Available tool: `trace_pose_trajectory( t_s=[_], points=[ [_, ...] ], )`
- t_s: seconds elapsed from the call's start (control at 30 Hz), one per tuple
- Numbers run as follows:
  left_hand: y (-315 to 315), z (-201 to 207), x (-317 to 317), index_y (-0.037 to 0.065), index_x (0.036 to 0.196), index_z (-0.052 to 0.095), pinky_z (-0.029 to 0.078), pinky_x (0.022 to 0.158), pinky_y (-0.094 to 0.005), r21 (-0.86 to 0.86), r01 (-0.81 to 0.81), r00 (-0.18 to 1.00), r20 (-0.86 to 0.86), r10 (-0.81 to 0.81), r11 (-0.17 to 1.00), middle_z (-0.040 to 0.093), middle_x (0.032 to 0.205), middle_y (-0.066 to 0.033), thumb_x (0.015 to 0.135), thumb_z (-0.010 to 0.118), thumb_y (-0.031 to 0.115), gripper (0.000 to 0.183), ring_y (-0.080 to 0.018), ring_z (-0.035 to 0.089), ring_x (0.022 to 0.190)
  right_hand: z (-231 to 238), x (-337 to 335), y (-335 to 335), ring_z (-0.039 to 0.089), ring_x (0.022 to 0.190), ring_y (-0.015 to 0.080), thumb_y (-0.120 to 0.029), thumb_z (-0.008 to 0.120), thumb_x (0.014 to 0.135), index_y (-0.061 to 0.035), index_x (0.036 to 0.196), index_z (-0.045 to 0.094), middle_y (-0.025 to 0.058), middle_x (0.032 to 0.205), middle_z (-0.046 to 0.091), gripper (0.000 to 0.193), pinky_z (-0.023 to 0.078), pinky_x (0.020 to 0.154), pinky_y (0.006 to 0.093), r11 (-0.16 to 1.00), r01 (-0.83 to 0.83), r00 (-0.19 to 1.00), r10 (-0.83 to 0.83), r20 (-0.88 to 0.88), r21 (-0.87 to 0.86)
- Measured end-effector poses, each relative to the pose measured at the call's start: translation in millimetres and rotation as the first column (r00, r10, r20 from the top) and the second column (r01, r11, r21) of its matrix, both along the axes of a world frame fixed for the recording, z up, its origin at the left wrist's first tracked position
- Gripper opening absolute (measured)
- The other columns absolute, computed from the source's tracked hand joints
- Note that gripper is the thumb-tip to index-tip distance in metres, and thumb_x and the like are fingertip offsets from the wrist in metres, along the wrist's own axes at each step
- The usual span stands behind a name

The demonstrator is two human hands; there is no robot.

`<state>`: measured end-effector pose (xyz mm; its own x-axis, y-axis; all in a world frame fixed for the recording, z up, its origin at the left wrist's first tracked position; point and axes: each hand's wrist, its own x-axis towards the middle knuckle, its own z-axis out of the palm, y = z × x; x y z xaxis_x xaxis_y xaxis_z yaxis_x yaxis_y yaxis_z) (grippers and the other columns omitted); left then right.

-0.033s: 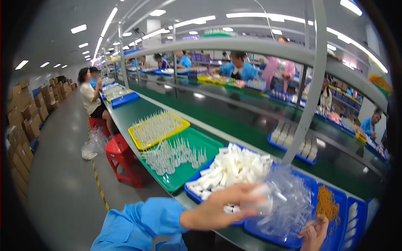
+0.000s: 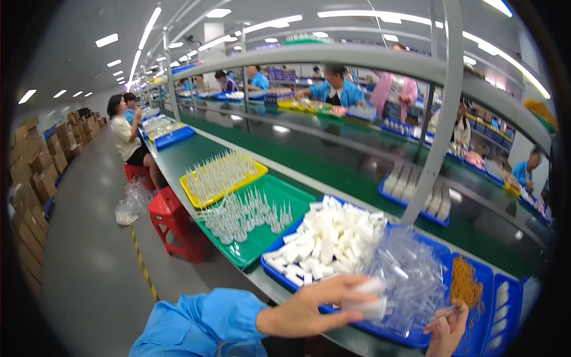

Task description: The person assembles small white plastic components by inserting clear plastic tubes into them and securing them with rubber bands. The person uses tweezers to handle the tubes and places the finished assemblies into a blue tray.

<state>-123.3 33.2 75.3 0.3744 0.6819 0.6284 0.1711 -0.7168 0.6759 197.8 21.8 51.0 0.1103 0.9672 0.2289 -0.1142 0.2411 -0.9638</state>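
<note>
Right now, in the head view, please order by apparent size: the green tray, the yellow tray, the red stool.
1. green tray
2. yellow tray, looks smaller, but it lies farther away, so this is unsure
3. red stool

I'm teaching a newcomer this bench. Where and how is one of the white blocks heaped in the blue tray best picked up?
Probably from above, off the top of the heap of white blocks: pinch one lying loose across its two long flat sides. The blue tray has a low rim, so nothing blocks a downward reach. The left hand grips its white piece much this way.
</note>
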Motion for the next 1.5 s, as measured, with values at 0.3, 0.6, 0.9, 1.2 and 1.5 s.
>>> trace_pose_trajectory(
  t_s=[0.3, 0.6, 0.9, 1.2, 1.5],
  points=[
    [-56, -68, 72, 0.0, 0.126, 0.063, 0.051, 0.096, -0.0323, -0.63, 0.476, 0.758, 0.647, 0.076, 0.613, 0.054, 0.139, -0.0133, 0.094, 0.066, 0.006, 0.032, -0.0216, 0.058, 0.12, -18, -47, -35, 0.062, 0.1, 0.0211, 0.005, 0.061, 0.089, -0.0004, 0.137, 0.04, 0.0171, 0.114, 0.063, 0.052, 0.05, 0.092, 0.0342, 0.953, -0.176, 0.95, 0.099, 0.296, 0.247],
    [-52, -70, 80, -0.004, 0.126, 0.062, 0.049, 0.103, -0.0335, -0.58, 0.293, 0.872, 0.487, 0.035, 0.76, 0.048, 0.139, -0.0144, 0.092, 0.063, -0.006, 0.034, -0.0227, 0.054, 0.125, -11, -50, -28, 0.066, 0.093, 0.0211, 0.005, 0.074, 0.077, 0.0024, 0.121, 0.049, 0.0169, 0.102, 0.066, 0.051, 0.051, 0.088, 0.0353, 0.999, 0.007, 0.997, -0.01, 0.072, 0.038],
    [-49, -71, 80, -0.006, 0.124, 0.062, 0.055, 0.097, -0.0341, -0.616, 0.27, 0.901, 0.433, 0.032, 0.74, 0.049, 0.14, -0.0195, 0.092, 0.063, -0.006, 0.032, -0.026, 0.057, 0.122, -14, -37, -27, 0.064, 0.105, 0.0224, 0.005, 0.065, 0.085, 0.0041, 0.123, 0.046, 0.0204, 0.116, 0.063, 0.042, 0.05, 0.095, 0.0373, 0.983, -0.167, 0.986, 0.166, 0.025, 0.079],
    [-47, -76, 78, -0.005, 0.122, 0.064, 0.055, 0.095, -0.0336, -0.61, 0.211, 0.901, 0.425, 0.091, 0.764, 0.05, 0.139, -0.0207, 0.092, 0.064, -0.005, 0.03, -0.0261, 0.058, 0.12, -35, -42, -25, 0.067, 0.102, 0.0214, -0.003, 0.071, 0.085, 0.0012, 0.118, 0.054, 0.0125, 0.11, 0.07, 0.038, 0.043, 0.106, 0.0445, 0.974, -0.172, 0.942, 0.119, 0.313, 0.146],
    [-45, -68, 85, 0.0, 0.108, 0.071, 0.054, 0.089, -0.0341, -0.488, -0.033, 0.954, 0.245, 0.172, 0.872, 0.06, 0.125, -0.0211, 0.086, 0.071, -0.002, 0.022, -0.027, 0.064, 0.111, -29, -43, -25, 0.07, 0.093, 0.0216, -0.006, 0.078, 0.078, -0.0048, 0.104, 0.069, 0.0082, 0.107, 0.074, 0.028, 0.046, 0.099, 0.0436, 0.931, -0.228, 0.89, 0.08, 0.449, 0.286]
  ],
)
